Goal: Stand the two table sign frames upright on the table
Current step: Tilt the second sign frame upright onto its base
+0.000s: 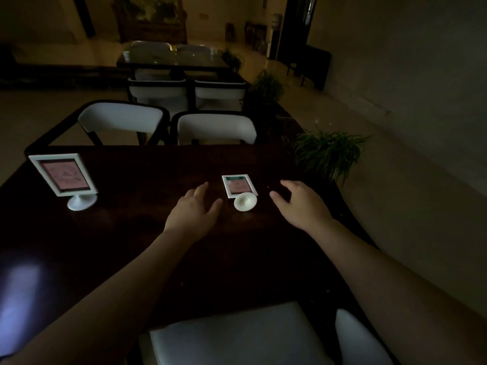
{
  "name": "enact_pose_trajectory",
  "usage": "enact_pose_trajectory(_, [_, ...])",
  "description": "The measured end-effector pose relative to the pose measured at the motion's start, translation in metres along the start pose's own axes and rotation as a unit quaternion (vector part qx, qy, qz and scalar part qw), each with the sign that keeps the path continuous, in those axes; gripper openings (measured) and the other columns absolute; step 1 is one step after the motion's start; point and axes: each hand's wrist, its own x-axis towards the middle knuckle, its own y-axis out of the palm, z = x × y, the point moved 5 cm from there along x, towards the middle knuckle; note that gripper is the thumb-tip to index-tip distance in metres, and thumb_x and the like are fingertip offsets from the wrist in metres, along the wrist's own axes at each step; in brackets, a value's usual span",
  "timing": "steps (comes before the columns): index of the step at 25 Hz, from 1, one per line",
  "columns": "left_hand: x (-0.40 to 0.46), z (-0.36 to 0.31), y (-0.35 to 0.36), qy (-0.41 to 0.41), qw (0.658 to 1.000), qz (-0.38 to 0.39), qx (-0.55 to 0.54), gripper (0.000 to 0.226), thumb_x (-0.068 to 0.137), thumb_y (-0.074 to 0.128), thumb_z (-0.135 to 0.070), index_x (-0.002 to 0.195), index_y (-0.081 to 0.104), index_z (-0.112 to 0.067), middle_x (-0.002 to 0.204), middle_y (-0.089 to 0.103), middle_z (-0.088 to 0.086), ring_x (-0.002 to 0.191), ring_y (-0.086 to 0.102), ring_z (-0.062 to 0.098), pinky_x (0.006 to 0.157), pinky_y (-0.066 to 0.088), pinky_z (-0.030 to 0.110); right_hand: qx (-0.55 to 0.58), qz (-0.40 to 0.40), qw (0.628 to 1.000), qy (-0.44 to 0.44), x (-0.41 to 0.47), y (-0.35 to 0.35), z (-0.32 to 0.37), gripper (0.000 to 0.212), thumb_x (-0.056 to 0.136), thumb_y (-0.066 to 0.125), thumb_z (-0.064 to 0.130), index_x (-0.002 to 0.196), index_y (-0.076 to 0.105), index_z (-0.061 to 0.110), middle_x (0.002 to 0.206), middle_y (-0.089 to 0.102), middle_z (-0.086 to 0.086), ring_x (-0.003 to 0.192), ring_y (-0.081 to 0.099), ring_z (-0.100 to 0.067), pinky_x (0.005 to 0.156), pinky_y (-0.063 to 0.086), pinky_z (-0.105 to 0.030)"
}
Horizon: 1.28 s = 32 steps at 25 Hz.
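Left frame [64,176] upright, right frame [239,187] flat btwn open hands.

No legible text on the pink inserts of the upright sign frame [63,175] or fallen sign frame [239,186].

the one head camera is looking forward and down from above the near chair [237,335], taking in the dark table [147,233] closely and the dim room beyond.

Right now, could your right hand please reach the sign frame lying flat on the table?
Probably yes: the right hand hovers open just beside the flat sign frame, with bare table between them and nothing in the way.
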Motion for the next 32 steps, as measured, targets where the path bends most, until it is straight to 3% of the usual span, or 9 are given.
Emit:
enact_pose_trajectory(8, [0.097, 0.015, 0.072, -0.039, 0.998, 0.033, -0.026, 0.064, 0.092, 0.052, -0.055, 0.144, 0.043, -0.02, 0.133, 0.061, 0.011, 0.109, 0.063, 0.025, 0.073, 0.047, 0.034, 0.065, 0.009, 0.993, 0.099, 0.085, 0.051, -0.042, 0.057, 0.092, 0.057, 0.053, 0.138, 0.057, 0.019, 0.132, 0.063, -0.005, 0.116, 0.06, -0.023, 0.086, 0.048, -0.034])
enact_pose_trajectory(12, [0.137, 0.028, 0.108, -0.074, 0.996, 0.042, -0.039, 0.05, 0.094, 0.056, -0.046, 0.136, 0.051, -0.02, 0.116, 0.07, 0.003, 0.067, 0.062, 0.005, 0.051, 0.044, 0.025, 0.102, 0.023, 0.988, 0.118, 0.133, 0.098, -0.057, 0.052, 0.092, 0.061, 0.048, 0.134, 0.06, 0.018, 0.125, 0.066, -0.004, 0.11, 0.062, -0.021, 0.078, 0.044, -0.029])
enact_pose_trajectory(14, [0.156, 0.036, 0.129, -0.095, 0.993, 0.048, -0.044, 0.048, 0.095, 0.057, -0.044, 0.136, 0.051, -0.02, 0.111, 0.07, 0.001, 0.06, 0.062, 0.006, 0.048, 0.046, 0.025, 0.11, 0.038, 0.986, 0.118, 0.16, 0.126, -0.07, 0.049, 0.092, 0.062, 0.044, 0.133, 0.061, 0.016, 0.123, 0.067, -0.005, 0.108, 0.063, -0.021, 0.078, 0.044, -0.029])
enact_pose_trajectory(19, [0.189, 0.042, 0.172, -0.104, 0.992, 0.072, -0.032, 0.043, 0.097, 0.053, -0.037, 0.136, 0.05, -0.017, 0.082, 0.061, -0.012, 0.06, 0.065, 0.011, 0.045, 0.044, 0.027, 0.132, 0.061, 0.978, 0.147, 0.203, 0.18, -0.102, 0.032, 0.093, 0.063, 0.032, 0.114, 0.069, 0.008, 0.11, 0.07, -0.01, 0.081, 0.06, -0.017, 0.076, 0.05, -0.035])
enact_pose_trajectory(22, [0.196, 0.046, 0.19, -0.085, 0.993, 0.083, -0.005, 0.033, 0.099, 0.048, -0.035, 0.126, 0.055, -0.016, 0.091, 0.068, 0.0, 0.066, 0.065, 0.017, 0.052, 0.048, 0.032, 0.161, 0.084, 0.968, 0.172, 0.212, 0.198, -0.114, 0.031, 0.093, 0.065, 0.028, 0.112, 0.068, 0.003, 0.099, 0.07, -0.015, 0.083, 0.067, -0.025, 0.083, 0.056, -0.046])
enact_pose_trajectory(24, [0.198, 0.045, 0.198, -0.06, 0.993, 0.102, 0.027, 0.031, 0.1, 0.046, -0.033, 0.125, 0.056, -0.016, 0.101, 0.069, 0.004, 0.077, 0.066, 0.021, 0.069, 0.056, 0.042, 0.193, 0.114, 0.958, 0.179, 0.213, 0.207, -0.117, 0.035, 0.094, 0.066, 0.025, 0.119, 0.064, 0.002, 0.101, 0.069, -0.014, 0.089, 0.068, -0.029, 0.083, 0.057, -0.049])
enact_pose_trajectory(27, [0.197, 0.042, 0.204, -0.05, 0.993, 0.103, 0.027, 0.024, 0.1, 0.047, -0.025, 0.119, 0.058, -0.014, 0.106, 0.067, 0.008, 0.087, 0.064, 0.027, 0.081, 0.056, 0.051, 0.251, 0.146, 0.936, 0.199, 0.208, 0.218, -0.114, 0.031, 0.092, 0.069, 0.014, 0.122, 0.064, 0.008, 0.104, 0.07, -0.009, 0.093, 0.068, -0.024, 0.073, 0.058, -0.037])
enact_pose_trajectory(30, [0.192, 0.04, 0.202, -0.023, 0.997, 0.063, 0.022, 0.018, 0.098, 0.05, -0.019, 0.109, 0.06, -0.01, 0.109, 0.065, 0.014, 0.103, 0.057, 0.034, 0.088, 0.052, 0.054, 0.28, 0.121, 0.93, 0.204, 0.204, 0.225, -0.112, 0.03, 0.089, 0.066, 0.005, 0.119, 0.067, 0.011, 0.1, 0.071, -0.005, 0.092, 0.067, -0.021, 0.062, 0.053, -0.03])
enact_pose_trajectory(32, [0.185, 0.039, 0.196, 0.012, 0.999, 0.027, 0.012, 0.022, 0.099, 0.048, -0.016, 0.115, 0.061, -0.007, 0.112, 0.065, 0.016, 0.11, 0.054, 0.037, 0.086, 0.051, 0.051, 0.313, 0.104, 0.922, 0.205, 0.2, 0.226, -0.109, 0.032, 0.09, 0.063, 0.005, 0.121, 0.067, 0.011, 0.102, 0.072, -0.005, 0.091, 0.069, -0.02, 0.057, 0.051, -0.027])
